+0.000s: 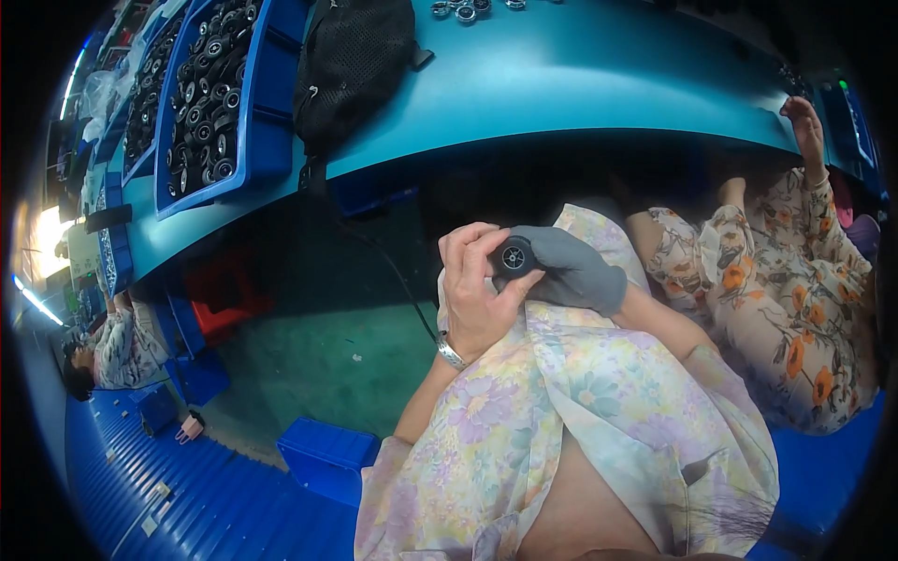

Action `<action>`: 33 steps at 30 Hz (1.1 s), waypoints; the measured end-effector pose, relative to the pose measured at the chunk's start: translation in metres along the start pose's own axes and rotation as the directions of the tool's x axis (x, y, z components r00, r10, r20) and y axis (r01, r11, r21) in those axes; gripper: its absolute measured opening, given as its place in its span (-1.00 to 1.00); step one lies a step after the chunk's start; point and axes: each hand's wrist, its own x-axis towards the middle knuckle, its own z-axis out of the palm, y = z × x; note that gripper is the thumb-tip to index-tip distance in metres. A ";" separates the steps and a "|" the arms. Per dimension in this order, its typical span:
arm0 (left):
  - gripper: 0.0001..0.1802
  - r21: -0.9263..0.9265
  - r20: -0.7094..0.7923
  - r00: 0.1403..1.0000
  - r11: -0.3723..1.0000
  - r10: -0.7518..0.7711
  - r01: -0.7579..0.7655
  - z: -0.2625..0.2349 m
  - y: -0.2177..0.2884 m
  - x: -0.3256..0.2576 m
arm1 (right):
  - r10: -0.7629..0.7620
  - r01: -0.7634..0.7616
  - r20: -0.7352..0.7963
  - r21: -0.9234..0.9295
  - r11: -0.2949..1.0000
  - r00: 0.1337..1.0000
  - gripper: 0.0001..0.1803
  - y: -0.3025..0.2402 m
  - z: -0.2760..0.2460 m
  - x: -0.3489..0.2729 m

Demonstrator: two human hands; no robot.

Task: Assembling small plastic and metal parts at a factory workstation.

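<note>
A small black toy wheel (514, 256) with a silver spoked hub is held above my lap, its hub face turned up toward me. My left hand (474, 288), bare with a metal-banded watch (450, 351) on the wrist, has its thumb and fingers closed round the wheel's left side. From the right, my right hand (575, 269) in a grey glove grips the same wheel; its fingertips are partly hidden behind it. Both forearms rest close to my flowered clothing.
A blue-green table (580, 84) curves across ahead. On it stand a blue bin (245, 154) full of black wheels, a black mesh bag (354, 75) and several shiny round parts (466, 13). A co-worker in flowered clothing (786, 290) sits at my right. A blue box (327, 458) and red stool (220, 299) are at left.
</note>
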 end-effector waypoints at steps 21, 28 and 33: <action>-0.52 -0.041 -0.053 0.995 0.996 0.082 -0.084 -0.006 -0.026 -0.036 | 0.102 -0.100 -0.013 0.079 0.992 0.995 -0.57 0.048 -0.011 -0.001; -0.57 -0.448 0.164 0.791 0.670 -0.589 0.592 0.007 -0.103 -0.046 | -0.172 -0.202 -0.568 -0.535 0.820 0.805 -0.66 0.042 -0.043 -0.017; -0.73 -0.664 0.168 0.625 0.381 -0.762 0.643 0.007 -0.165 0.027 | -0.207 -0.157 -0.563 -0.529 0.834 0.801 -0.70 0.035 -0.045 -0.018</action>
